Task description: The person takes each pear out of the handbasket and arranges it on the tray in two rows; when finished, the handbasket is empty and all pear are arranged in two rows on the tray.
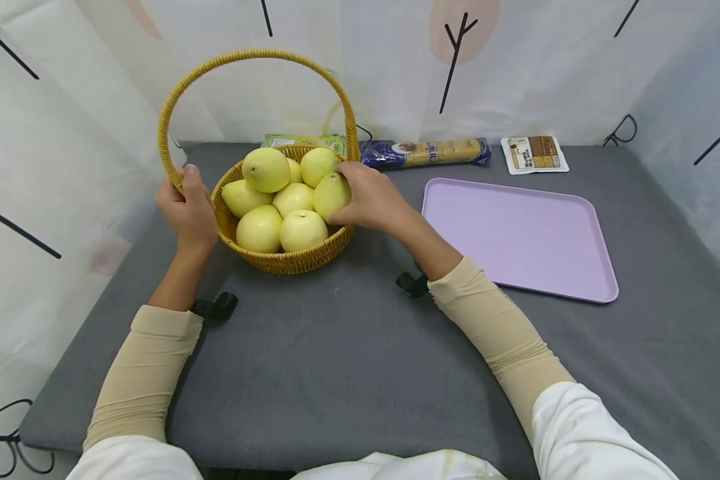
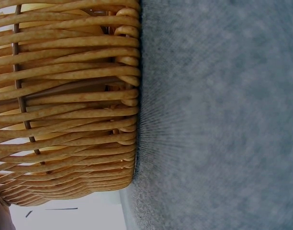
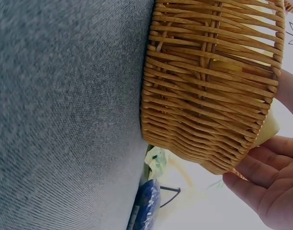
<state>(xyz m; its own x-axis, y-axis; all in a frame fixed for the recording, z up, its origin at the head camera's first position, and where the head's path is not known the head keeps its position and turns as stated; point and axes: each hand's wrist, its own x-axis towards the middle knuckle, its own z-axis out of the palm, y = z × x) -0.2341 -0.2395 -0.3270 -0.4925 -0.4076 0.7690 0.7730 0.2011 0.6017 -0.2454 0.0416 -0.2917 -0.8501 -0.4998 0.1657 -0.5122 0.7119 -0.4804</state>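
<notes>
A yellow wicker basket (image 1: 285, 263) with a tall arched handle (image 1: 258, 55) stands on the grey table, filled with several pale yellow-green pears (image 1: 259, 229). At the basket's left side, my left hand (image 1: 187, 207) grips the lower end of the handle by the rim. My right hand (image 1: 372, 193) is at the right rim, thumb and fingers round a pear (image 1: 333, 195) that sits among the others. In the right wrist view, the fingers (image 3: 261, 167) of that hand lie by the basket's edge and pear. The left wrist view mostly shows the basket's woven wall (image 2: 74, 100).
To the right lies a lilac tray (image 1: 522, 237). Along the back edge are a long blue-and-yellow packet (image 1: 426, 153), a brown-and-white pouch (image 1: 535, 155) and a green packet (image 1: 276, 140) partly behind the basket. Printed curtains (image 1: 390, 73) hang behind the table.
</notes>
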